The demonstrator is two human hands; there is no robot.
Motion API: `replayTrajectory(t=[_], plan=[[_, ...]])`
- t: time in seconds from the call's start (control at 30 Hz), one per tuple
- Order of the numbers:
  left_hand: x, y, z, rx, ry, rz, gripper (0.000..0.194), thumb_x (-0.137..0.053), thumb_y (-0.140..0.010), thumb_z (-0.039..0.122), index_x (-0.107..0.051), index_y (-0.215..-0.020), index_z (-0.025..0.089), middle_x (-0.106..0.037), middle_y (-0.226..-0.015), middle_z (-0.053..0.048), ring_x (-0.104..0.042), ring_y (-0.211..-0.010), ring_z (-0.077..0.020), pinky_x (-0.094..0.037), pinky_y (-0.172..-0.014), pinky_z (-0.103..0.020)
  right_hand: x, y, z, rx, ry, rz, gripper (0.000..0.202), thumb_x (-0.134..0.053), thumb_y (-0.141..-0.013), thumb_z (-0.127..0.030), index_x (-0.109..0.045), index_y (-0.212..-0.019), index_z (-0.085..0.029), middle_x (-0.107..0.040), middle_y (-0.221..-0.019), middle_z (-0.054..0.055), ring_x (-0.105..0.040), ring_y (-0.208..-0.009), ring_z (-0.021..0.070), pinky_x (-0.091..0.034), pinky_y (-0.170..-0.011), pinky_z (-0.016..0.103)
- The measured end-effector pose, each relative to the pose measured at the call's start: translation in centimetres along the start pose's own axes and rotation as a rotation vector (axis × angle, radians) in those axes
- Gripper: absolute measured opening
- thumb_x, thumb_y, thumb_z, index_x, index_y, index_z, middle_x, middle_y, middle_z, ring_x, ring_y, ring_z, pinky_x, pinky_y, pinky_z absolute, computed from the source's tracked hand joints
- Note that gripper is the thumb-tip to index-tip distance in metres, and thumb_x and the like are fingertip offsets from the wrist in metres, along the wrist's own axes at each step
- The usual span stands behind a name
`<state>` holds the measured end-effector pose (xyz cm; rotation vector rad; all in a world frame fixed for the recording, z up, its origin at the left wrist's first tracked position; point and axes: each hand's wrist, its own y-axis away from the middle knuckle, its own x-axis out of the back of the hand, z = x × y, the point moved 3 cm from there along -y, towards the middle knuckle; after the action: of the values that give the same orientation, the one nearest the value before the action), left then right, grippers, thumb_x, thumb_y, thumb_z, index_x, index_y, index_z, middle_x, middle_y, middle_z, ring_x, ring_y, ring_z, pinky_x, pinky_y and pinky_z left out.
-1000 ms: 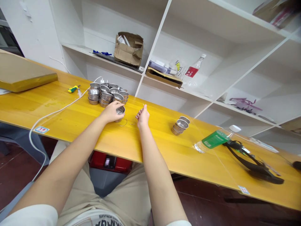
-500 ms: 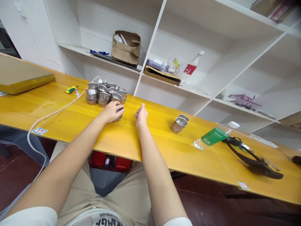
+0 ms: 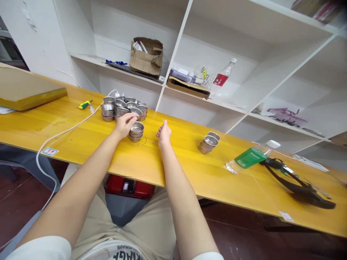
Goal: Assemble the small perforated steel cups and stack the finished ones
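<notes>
My left hand (image 3: 124,125) reaches out at the near side of a cluster of small perforated metal strainer cups (image 3: 107,107), fingers extended and thumb apart. Its fingertips overlap a front cup (image 3: 136,112); whether they touch it I cannot tell. Just right of this hand, a short stack of the same cups (image 3: 136,129) stands free on the table. A thin curved wire (image 3: 145,142) lies beside that stack. My right hand (image 3: 164,134) is closed in a pinch, with the tip of a thin wire (image 3: 163,120) poking out above the fingers.
Two small stacks of strainer cups (image 3: 209,143) stand to the right on the yellow table (image 3: 179,159). Beyond lie a green-labelled bottle (image 3: 251,157) and a black headset strap (image 3: 298,187). At left are a screwdriver (image 3: 85,104), a white cable (image 3: 65,129) and a flat cardboard box (image 3: 29,88).
My left hand has let go of the short cup stack and moved slightly left and up, toward the cluster. The right hand keeps its pinch in nearly the same place.
</notes>
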<state>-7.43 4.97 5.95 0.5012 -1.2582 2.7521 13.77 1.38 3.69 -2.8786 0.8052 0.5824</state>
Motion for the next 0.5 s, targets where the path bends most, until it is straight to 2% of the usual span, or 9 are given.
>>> replayTrajectory(t=[0.1,0.2,0.5], plan=[[-0.4,0.2,0.3,-0.003,-0.029,-0.065,0.042,-0.059,-0.092,0.051,-0.074,-0.111,0.018,-0.073,-0.121,-0.011,-0.067,-0.115,-0.0268,-0.051,-0.106,-0.041,0.0,0.1,0.0,0.005,0.014,-0.002,0.053,-0.051,-0.098,-0.062,-0.029,-0.067,-0.026,-0.026,-0.052,-0.011,-0.021,-0.04,0.0069,-0.022,-0.036,0.02],[-0.8,0.4,0.4,0.009,-0.056,-0.123,0.041,-0.06,-0.09,0.051,-0.075,-0.112,0.019,-0.073,-0.121,-0.011,-0.068,-0.114,-0.0274,-0.05,-0.107,-0.043,0.0,0.0,0.1,-0.005,0.054,0.025,0.052,-0.05,-0.099,-0.06,-0.03,-0.066,-0.026,-0.027,-0.052,-0.011,-0.021,-0.04,0.0072,-0.022,-0.037,0.02],[-1.4,0.7,0.3,0.004,-0.084,-0.193,0.04,-0.067,-0.083,0.049,-0.077,-0.108,0.02,-0.074,-0.12,-0.01,-0.068,-0.115,-0.0276,-0.05,-0.109,-0.042,0.1,-0.6,0.8,0.052,0.24,0.04,0.051,-0.042,-0.1,-0.064,-0.03,-0.068,-0.026,-0.028,-0.054,-0.01,-0.024,-0.044,0.0086,-0.024,-0.039,0.021]])
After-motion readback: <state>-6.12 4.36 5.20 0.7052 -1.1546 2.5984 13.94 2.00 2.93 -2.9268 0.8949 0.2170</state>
